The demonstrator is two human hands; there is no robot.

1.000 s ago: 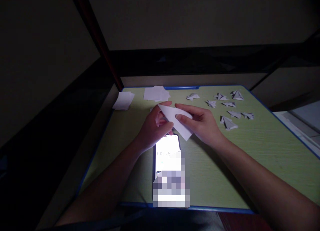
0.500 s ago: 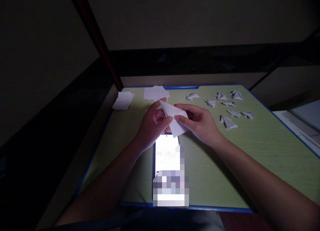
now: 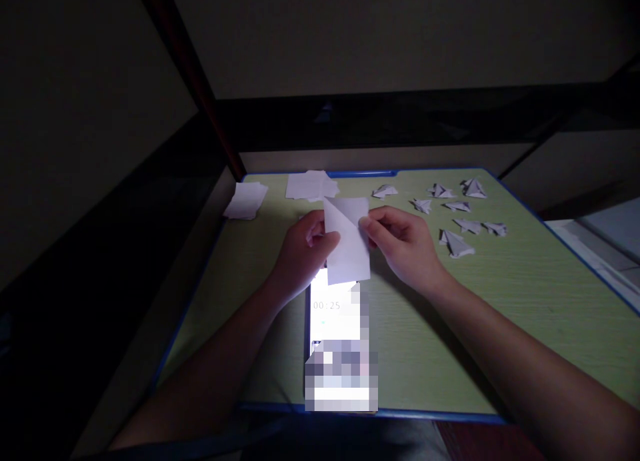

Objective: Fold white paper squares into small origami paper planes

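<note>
A white sheet of paper [image 3: 349, 251] is held up between my two hands, above the top end of a lit phone. A diagonal crease runs down from its upper left corner. My left hand [image 3: 306, 248] pinches the left edge, thumb on the near face and the other fingers behind. On the right edge, the thumb and index finger of my right hand [image 3: 403, 241] grip the paper higher up. The phone [image 3: 334, 321] lies on the green table below, showing 00:25; its lower part is blurred out.
Several folded paper pieces [image 3: 456, 243] lie at the table's back right. Two stacks of white paper, a left one [image 3: 246, 201] and a middle one [image 3: 311, 185], lie along the back. The green table [image 3: 525, 328] has a blue edge. White material [image 3: 595, 248] sits beyond its right side.
The paper was folded over along a diagonal into a pointed shape; now it is opened out into a rectangle. My right hand has shifted slightly, from the middle to the right edge.
</note>
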